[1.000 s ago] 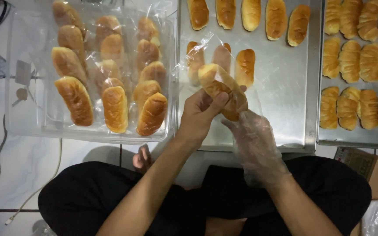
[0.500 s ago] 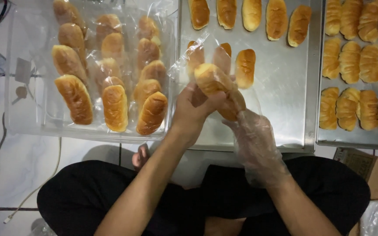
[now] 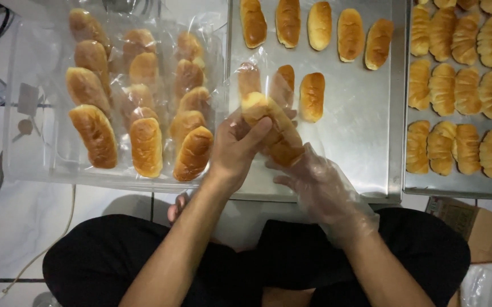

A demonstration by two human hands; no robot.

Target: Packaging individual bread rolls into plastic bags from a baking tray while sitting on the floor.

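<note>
Bare left hand [image 3: 236, 149] clenched around a long golden bread roll [image 3: 270, 119], thumb laid across the roll's near side, fingers wrapped behind. Roll slanted from 11 o'clock down to 5 o'clock, upper end jutting clear of the fist, lower end running toward the right hand [image 3: 317, 183]. Right hand, sheathed in a thin clear plastic glove, just at 4 o'clock of the roll, fingertips pinching a clear plastic bag [image 3: 260, 85] around the roll's lower end; exactly how tight that pinch is, cannot tell through the film. Bag billowing up past the roll toward 12 o'clock, blurring two loose rolls behind it.

Roll held above the near edge of the middle steel tray [image 3: 365, 142], at its 7 o'clock corner. Row of five bare rolls [image 3: 320, 24] at 12 o'clock on the same tray. At 9 o'clock, a clear tub of bagged rolls [image 3: 138, 113]. At 3 o'clock, a second tray packed with ridged pastries [image 3: 465, 91]. Black-trousered crossed legs [image 3: 144, 267] at 6 o'clock.
</note>
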